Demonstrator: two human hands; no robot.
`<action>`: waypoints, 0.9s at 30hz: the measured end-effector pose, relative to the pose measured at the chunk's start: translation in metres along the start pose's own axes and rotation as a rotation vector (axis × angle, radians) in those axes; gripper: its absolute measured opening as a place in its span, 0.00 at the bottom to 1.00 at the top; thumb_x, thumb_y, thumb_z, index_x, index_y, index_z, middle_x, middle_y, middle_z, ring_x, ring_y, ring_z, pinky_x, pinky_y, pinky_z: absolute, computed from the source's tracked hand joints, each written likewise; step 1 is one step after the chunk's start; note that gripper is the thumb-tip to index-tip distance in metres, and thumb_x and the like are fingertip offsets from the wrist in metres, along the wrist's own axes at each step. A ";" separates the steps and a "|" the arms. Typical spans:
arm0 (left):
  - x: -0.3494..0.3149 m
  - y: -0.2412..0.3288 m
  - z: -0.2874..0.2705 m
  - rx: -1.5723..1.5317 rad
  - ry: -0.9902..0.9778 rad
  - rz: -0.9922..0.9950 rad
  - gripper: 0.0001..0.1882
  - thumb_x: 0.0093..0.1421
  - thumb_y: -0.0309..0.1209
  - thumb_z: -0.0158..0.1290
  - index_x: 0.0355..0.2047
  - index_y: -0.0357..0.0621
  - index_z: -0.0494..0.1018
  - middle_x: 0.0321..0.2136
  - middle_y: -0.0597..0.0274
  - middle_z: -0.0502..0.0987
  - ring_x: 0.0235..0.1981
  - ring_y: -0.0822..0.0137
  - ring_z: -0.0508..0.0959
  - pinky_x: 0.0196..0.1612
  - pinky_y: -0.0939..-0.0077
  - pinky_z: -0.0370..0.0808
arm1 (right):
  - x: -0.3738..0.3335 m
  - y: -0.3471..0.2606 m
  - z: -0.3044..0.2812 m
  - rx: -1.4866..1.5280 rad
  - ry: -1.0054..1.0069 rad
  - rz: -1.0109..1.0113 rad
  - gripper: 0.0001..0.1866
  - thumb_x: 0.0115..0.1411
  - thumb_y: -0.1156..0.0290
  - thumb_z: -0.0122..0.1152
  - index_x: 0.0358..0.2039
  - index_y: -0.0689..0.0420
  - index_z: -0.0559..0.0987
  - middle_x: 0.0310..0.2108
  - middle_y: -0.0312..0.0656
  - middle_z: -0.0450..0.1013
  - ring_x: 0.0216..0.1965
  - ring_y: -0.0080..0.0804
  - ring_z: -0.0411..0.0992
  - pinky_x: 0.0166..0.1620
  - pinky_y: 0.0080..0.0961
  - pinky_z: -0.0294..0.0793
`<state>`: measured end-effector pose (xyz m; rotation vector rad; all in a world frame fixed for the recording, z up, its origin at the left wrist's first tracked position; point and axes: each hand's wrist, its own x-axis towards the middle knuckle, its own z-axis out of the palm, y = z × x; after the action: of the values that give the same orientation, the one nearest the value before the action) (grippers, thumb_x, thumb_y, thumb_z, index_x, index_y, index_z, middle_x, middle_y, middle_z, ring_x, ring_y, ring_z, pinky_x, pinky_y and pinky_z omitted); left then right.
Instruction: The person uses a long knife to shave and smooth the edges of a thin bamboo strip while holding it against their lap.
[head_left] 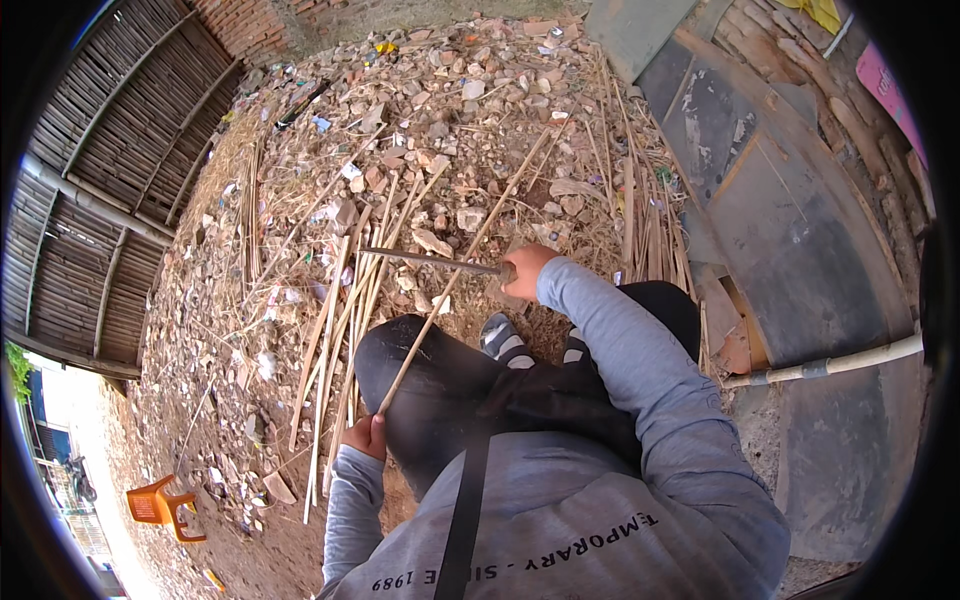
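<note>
My left hand (365, 437) is closed around the near end of a long, thin bamboo strip (420, 338). This strip slants up across my left knee and away over the rubble. In my right hand (527, 272) is the handle of a long-bladed knife (425, 257), its narrow blade pointing left. The blade crosses the bamboo strip about midway along; whether the two touch I cannot tell. Beside my left knee lies a loose bunch of pale bamboo strips (335, 345), running away from me on the ground.
More split strips (650, 220) lie to the right, beside large dark boards (790, 230). Stones and litter (430, 130) cover the ground ahead. A bamboo wall (110, 110) stands at left, with an orange plastic chair (150, 503) at lower left. A pale pole (850, 362) lies at right.
</note>
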<state>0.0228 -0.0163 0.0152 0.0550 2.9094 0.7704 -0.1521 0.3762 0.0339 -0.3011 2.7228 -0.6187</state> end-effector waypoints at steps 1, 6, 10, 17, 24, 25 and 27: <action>0.000 -0.002 0.000 0.008 -0.017 -0.014 0.25 0.64 0.47 0.37 0.27 0.38 0.72 0.19 0.41 0.72 0.24 0.40 0.74 0.28 0.53 0.68 | 0.000 0.000 0.000 0.001 0.007 0.008 0.23 0.44 0.55 0.60 0.40 0.54 0.78 0.37 0.48 0.76 0.42 0.45 0.74 0.48 0.35 0.72; 0.000 -0.001 0.000 -0.002 -0.029 -0.031 0.23 0.64 0.47 0.40 0.30 0.39 0.74 0.20 0.41 0.74 0.25 0.41 0.75 0.28 0.54 0.70 | 0.001 0.002 0.001 0.001 0.026 -0.008 0.23 0.44 0.55 0.60 0.40 0.54 0.78 0.36 0.47 0.76 0.41 0.44 0.74 0.47 0.35 0.73; 0.000 -0.003 0.002 -0.007 -0.027 -0.035 0.23 0.64 0.47 0.40 0.29 0.39 0.74 0.20 0.42 0.73 0.25 0.41 0.74 0.28 0.54 0.69 | -0.002 0.000 -0.001 0.033 0.038 -0.007 0.21 0.44 0.56 0.60 0.38 0.53 0.78 0.35 0.47 0.76 0.41 0.44 0.74 0.46 0.35 0.73; 0.003 -0.002 0.001 0.014 -0.019 -0.030 0.24 0.63 0.47 0.40 0.26 0.39 0.73 0.19 0.41 0.72 0.24 0.40 0.74 0.27 0.52 0.68 | -0.003 -0.001 -0.006 0.013 0.019 0.023 0.19 0.45 0.57 0.61 0.37 0.52 0.78 0.34 0.46 0.76 0.40 0.44 0.74 0.46 0.37 0.73; 0.001 0.002 0.002 -0.003 -0.016 -0.004 0.24 0.64 0.47 0.40 0.27 0.39 0.73 0.18 0.42 0.73 0.24 0.40 0.74 0.26 0.53 0.68 | -0.015 -0.009 -0.008 -0.084 0.045 0.003 0.21 0.45 0.58 0.61 0.40 0.54 0.78 0.36 0.49 0.75 0.41 0.47 0.73 0.45 0.37 0.73; 0.001 0.001 0.001 -0.001 -0.016 -0.002 0.24 0.64 0.47 0.40 0.27 0.39 0.73 0.18 0.42 0.73 0.24 0.40 0.74 0.26 0.53 0.68 | -0.008 -0.002 -0.007 -0.034 0.038 0.031 0.21 0.45 0.58 0.61 0.40 0.54 0.78 0.37 0.49 0.75 0.42 0.47 0.73 0.46 0.37 0.72; 0.003 -0.002 0.000 -0.035 -0.046 -0.015 0.23 0.64 0.46 0.40 0.28 0.39 0.73 0.18 0.42 0.72 0.24 0.40 0.74 0.26 0.52 0.68 | -0.002 0.003 -0.007 0.018 0.033 0.053 0.21 0.46 0.58 0.61 0.40 0.54 0.78 0.37 0.49 0.75 0.42 0.47 0.73 0.47 0.37 0.72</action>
<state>0.0199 -0.0179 0.0134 0.0473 2.8491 0.8064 -0.1536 0.3821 0.0394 -0.2156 2.7458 -0.6389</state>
